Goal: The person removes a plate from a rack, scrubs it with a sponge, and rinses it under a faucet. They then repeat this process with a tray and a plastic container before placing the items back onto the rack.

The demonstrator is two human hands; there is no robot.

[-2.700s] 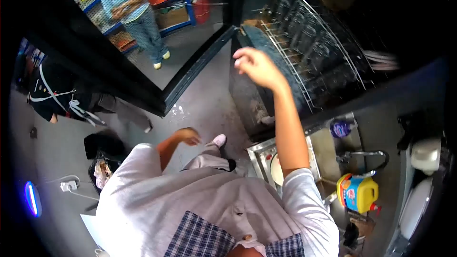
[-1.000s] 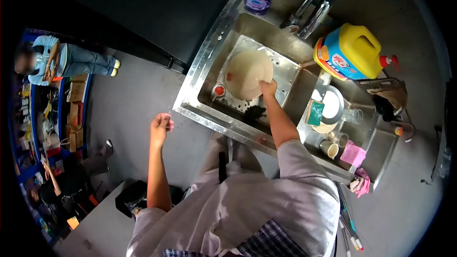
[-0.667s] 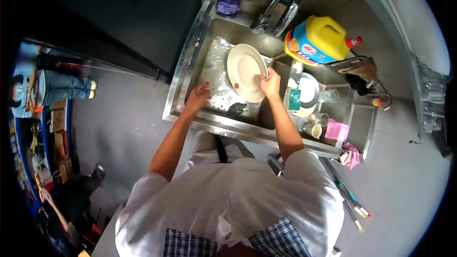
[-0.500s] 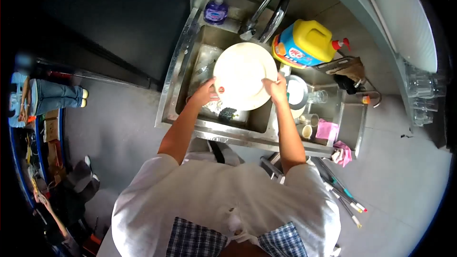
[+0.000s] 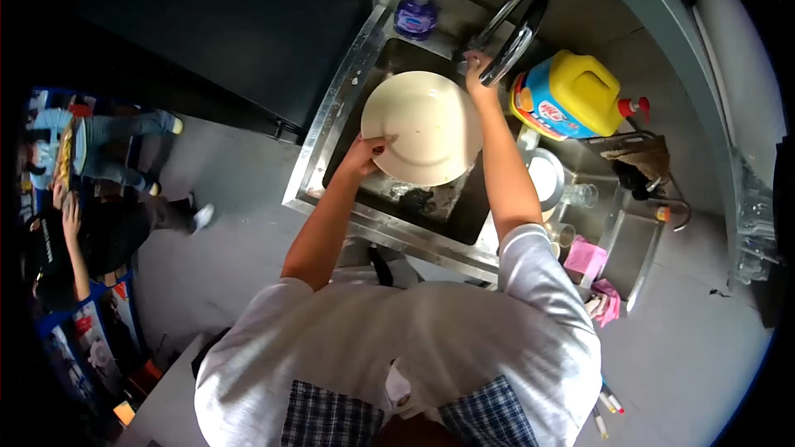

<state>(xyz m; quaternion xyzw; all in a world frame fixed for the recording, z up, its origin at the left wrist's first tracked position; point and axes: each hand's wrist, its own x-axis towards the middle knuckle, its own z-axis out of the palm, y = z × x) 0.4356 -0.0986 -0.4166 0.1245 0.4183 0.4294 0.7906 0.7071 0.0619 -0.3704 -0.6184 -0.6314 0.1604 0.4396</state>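
Observation:
A round cream plate (image 5: 422, 126) is held over the left basin of the steel sink (image 5: 331, 130). My left hand (image 5: 364, 155) grips its lower left rim, thumb on top of the plate. At the base of the chrome faucet (image 5: 517, 41), my right hand (image 5: 479, 79) has its fingers closed around the handle, partly hidden by the spout. Below the plate, a dark scrubbing pad (image 5: 416, 199) lies in the basin. A purple soap bottle (image 5: 416, 16) stands on the sink's back ledge.
A big yellow detergent jug (image 5: 571, 95) stands right of the faucet. Stacked plates (image 5: 544, 180), glasses (image 5: 580, 194) and a pink cloth (image 5: 586, 257) occupy the right side. A glass shelf edge (image 5: 662, 25) curves overhead. Two people are at the far left.
My right hand has let go of the plate's right rim and moved up to the faucet. My left hand alone now holds the plate. The view has shifted, and another person appears at left.

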